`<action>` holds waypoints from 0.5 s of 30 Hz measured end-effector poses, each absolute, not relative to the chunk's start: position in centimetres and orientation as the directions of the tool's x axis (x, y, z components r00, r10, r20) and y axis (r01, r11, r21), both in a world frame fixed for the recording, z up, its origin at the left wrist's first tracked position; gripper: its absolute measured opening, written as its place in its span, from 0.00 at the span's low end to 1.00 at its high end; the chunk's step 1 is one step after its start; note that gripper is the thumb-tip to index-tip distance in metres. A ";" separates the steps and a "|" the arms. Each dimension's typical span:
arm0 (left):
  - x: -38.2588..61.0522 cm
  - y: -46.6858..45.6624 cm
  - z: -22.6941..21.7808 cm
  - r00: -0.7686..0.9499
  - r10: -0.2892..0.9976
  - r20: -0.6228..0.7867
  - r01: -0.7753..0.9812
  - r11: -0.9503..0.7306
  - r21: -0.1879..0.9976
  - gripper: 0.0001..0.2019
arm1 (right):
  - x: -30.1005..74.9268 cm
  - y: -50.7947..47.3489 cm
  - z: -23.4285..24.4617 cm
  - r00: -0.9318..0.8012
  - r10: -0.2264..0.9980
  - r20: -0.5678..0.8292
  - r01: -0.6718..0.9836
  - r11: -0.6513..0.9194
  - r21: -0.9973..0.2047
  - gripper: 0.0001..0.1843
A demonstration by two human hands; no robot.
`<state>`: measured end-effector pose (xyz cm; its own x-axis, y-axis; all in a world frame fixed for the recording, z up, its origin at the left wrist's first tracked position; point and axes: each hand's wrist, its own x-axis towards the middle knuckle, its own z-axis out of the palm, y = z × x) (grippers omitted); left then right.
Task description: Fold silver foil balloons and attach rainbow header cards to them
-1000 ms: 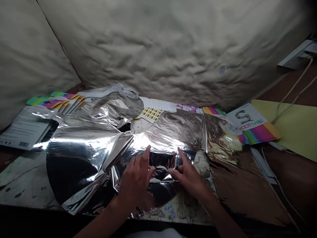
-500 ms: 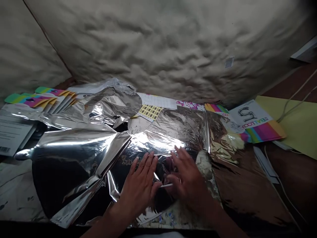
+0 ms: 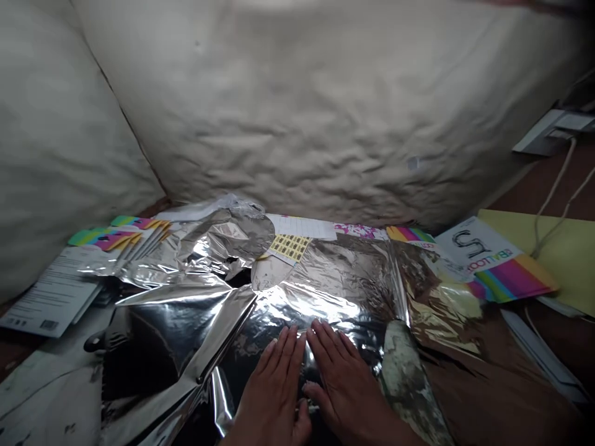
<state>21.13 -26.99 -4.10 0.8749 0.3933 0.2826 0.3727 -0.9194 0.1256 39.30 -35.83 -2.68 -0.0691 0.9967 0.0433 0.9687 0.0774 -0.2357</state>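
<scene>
My left hand [image 3: 276,384] lies flat, fingers stretched out, on a shiny silver foil sheet [image 3: 320,272]. Beside it, my right hand [image 3: 341,378] is also flat on the foil, with the index fingers of both hands nearly touching. Left of them spreads a larger silver foil balloon [image 3: 158,334], folded and creased. More crumpled silver foil [image 3: 204,248] lies behind it. A small yellow label sheet [image 3: 290,246] with dark printed marks rests at the foil's far edge. What is beneath my palms is hidden.
Colourful balloon packets [image 3: 134,238] are stacked at the left. A packet marked with a silver 5 [image 3: 483,248] lies at the right, by a yellow sheet [image 3: 562,260]. Behind rises a wrinkled, paper-like covering [image 3: 297,124]. A cable [image 3: 553,186] hangs from a white socket [image 3: 543,133].
My right hand has moved in beside my left and flattened on the foil. A thin white strip near my thumbs is out of sight. The view has tilted upward.
</scene>
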 end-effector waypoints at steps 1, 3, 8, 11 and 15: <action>21.2 -27.0 -4.3 0.877 0.398 0.268 0.374 -0.917 0.138 0.48 | 39.3 -35.8 -2.8 -0.069 0.996 0.055 0.970 0.080 -0.232 0.42; 21.0 -27.1 -4.4 0.876 0.418 0.242 0.391 -0.908 0.153 0.49 | 39.3 -35.8 -3.1 -0.073 0.994 0.081 0.971 0.090 -0.221 0.42; 17.7 -25.3 -0.9 0.908 0.346 0.236 0.319 -0.936 0.146 0.45 | 40.2 -35.7 -4.3 -0.146 0.967 0.208 0.973 0.179 -0.148 0.45; 13.7 -22.7 3.7 0.830 0.474 0.294 0.447 -0.881 0.156 0.33 | 41.2 -35.2 -4.7 -0.189 0.927 0.325 0.969 0.229 -0.091 0.47; 9.1 -18.9 8.7 0.698 0.630 0.342 0.637 -0.764 0.108 0.23 | 42.3 -34.6 -4.5 -0.269 0.869 0.415 0.951 0.307 -0.026 0.44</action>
